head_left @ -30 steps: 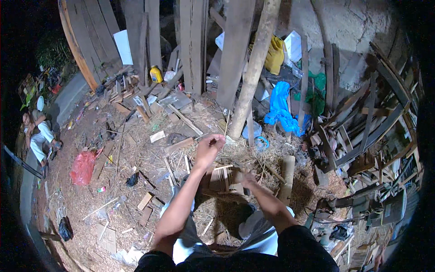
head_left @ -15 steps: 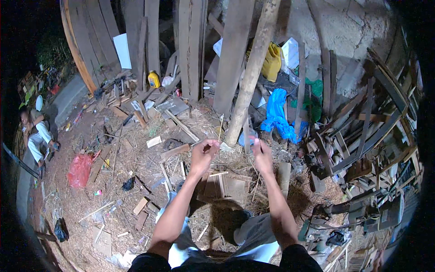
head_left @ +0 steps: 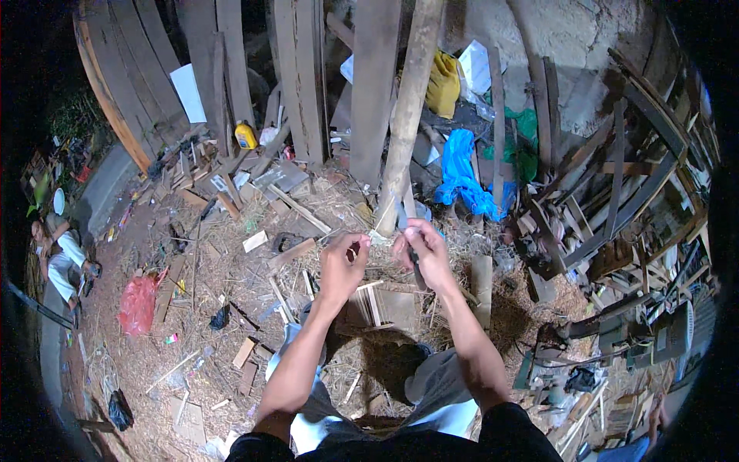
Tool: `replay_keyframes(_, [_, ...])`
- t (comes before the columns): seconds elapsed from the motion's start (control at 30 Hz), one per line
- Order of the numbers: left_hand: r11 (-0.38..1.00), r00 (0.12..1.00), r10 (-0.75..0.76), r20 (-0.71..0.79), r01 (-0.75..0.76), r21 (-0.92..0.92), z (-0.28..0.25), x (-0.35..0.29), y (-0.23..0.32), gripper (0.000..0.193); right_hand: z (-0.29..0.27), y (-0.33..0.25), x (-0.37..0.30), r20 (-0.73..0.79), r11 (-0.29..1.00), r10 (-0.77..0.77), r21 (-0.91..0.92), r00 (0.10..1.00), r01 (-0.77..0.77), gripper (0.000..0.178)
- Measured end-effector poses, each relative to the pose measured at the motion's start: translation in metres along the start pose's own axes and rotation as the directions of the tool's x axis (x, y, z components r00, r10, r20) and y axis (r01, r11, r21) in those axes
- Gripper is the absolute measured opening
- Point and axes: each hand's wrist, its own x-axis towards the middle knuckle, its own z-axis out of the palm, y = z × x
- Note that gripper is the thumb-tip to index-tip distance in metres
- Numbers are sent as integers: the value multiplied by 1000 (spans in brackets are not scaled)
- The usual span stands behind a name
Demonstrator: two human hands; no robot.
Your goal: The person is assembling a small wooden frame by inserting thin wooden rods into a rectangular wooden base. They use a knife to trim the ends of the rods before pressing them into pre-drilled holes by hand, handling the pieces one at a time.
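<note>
My left hand (head_left: 343,266) is closed in a pinch, thumb against fingers, on a thin pale stick (head_left: 376,228). Only a faint sliver of it shows beyond the fingertips. Just to the right, my right hand (head_left: 428,252) grips a knife (head_left: 401,215), its grey blade pointing up and away and its dark handle end showing below the fingers. The hands are close together but apart, in front of the foot of a leaning round pole (head_left: 410,100). Below them lie wood pieces (head_left: 392,308) on the ground between my legs.
Tall planks (head_left: 296,85) lean at the back, near a yellow bottle (head_left: 245,135). Blue plastic (head_left: 462,173) lies right of the pole. Broken timber (head_left: 608,254) is heaped at right. A red bag (head_left: 140,304) and a seated person (head_left: 65,254) are at left.
My right hand has moved left toward the left hand, and the knife now shows clearly. The stick, upright and plain before, is now barely visible. The view has shifted slightly.
</note>
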Motion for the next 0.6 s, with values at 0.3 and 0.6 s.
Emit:
replay_keyframes(0.3, [989,988,148,43,-149,17,0,-2,7,10,22,-8,-8,25,992,39,-124,999,-36,14])
replay_keyframes(0.6, [988,980,149,132,-151,8,3,-9,14,10,3,-4,-1,-20,985,128,117,992,-125,13])
